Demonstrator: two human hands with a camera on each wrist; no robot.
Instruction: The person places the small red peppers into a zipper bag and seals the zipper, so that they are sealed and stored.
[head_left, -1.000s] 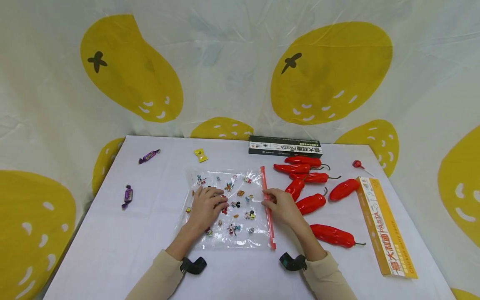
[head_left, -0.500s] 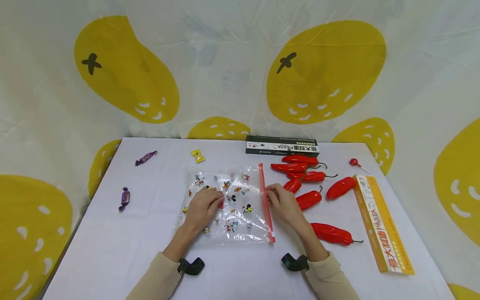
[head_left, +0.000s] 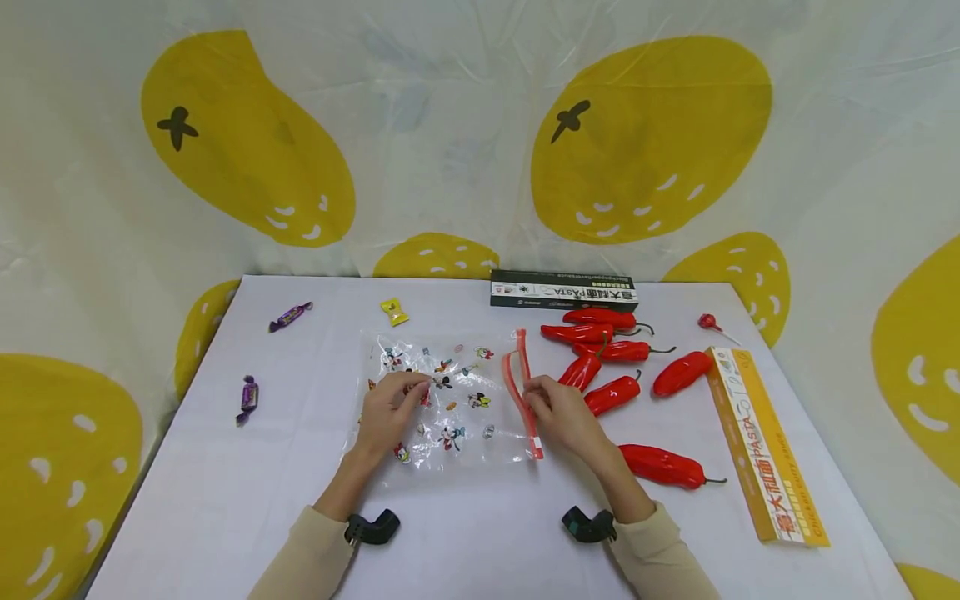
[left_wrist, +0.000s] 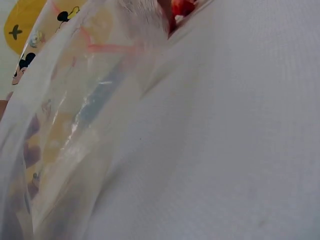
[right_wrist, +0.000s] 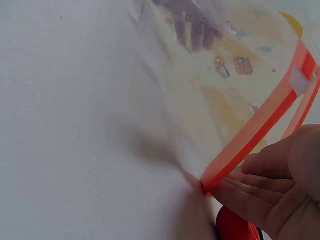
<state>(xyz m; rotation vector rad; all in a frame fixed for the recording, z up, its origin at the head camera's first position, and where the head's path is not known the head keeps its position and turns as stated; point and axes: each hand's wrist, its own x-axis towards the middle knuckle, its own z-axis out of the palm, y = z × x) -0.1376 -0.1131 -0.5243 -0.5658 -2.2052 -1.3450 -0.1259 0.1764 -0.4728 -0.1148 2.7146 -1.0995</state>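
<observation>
A clear zip bag [head_left: 472, 437] printed with small cartoon figures lies across the middle of the white table. Its red zip strip [head_left: 532, 427] runs down the right side, where the two edges stand apart in a gap. My left hand [head_left: 384, 421] pinches the bag's upper sheet near its left part and lifts it. At the mouth, my right hand [head_left: 564, 414] grips the red edge between thumb and fingers. The right wrist view shows the red strip [right_wrist: 260, 131] slanting up from the fingertips. In the left wrist view the plastic sheet [left_wrist: 65, 110] bulges upward, away from the table.
Several red peppers [head_left: 678, 373] lie right of the bag. Beyond them are a lollipop [head_left: 707, 321] and a yellow pasta box [head_left: 767, 450]. A black pasta box [head_left: 564, 290] sits at the back. Yellow candy [head_left: 394, 312] and two purple candies [head_left: 249, 400] lie leftward.
The red zip edges have come apart, leaving the bag's mouth gaping. The left hand has shifted left and raised the plastic; the bag's right edge has drawn slightly left.
</observation>
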